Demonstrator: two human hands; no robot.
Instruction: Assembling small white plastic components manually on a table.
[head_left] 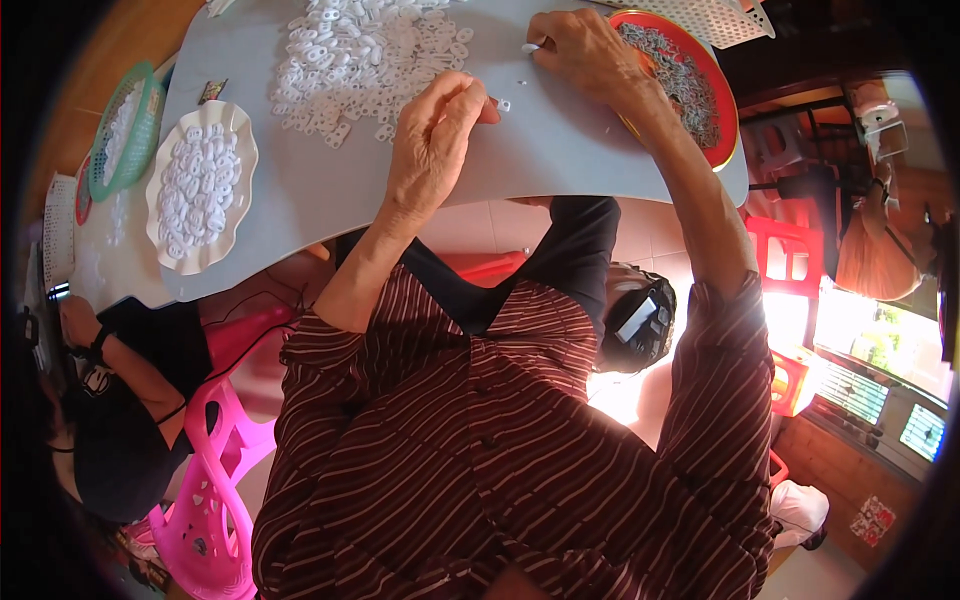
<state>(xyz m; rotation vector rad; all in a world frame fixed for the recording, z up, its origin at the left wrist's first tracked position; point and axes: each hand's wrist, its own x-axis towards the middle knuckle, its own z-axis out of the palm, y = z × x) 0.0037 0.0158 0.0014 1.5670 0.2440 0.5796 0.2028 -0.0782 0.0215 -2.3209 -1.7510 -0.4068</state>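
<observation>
My left hand (432,140) is over the grey table (330,180), its fingers curled closed; whatever lies inside them is hidden. Just right of its fingertips, a small white plastic piece with holes (504,105) lies on the table. Farther right, my right hand (590,55) is bent downward with a small white plastic piece (530,48) between thumb and fingers. Beside that wrist stands a red-rimmed plate (727,110) filled with many tiny grey metal parts (685,80). A wide heap of white plastic pieces (345,60) spreads beyond my left hand.
A cream wavy-edged dish (153,205) of white pieces sits at the left, near a green basket (150,130). A white perforated basket (725,22) stands at the far right. Another person's arm (140,370) and a pink chair (215,480) are at the left. Red stools (785,250) stand right.
</observation>
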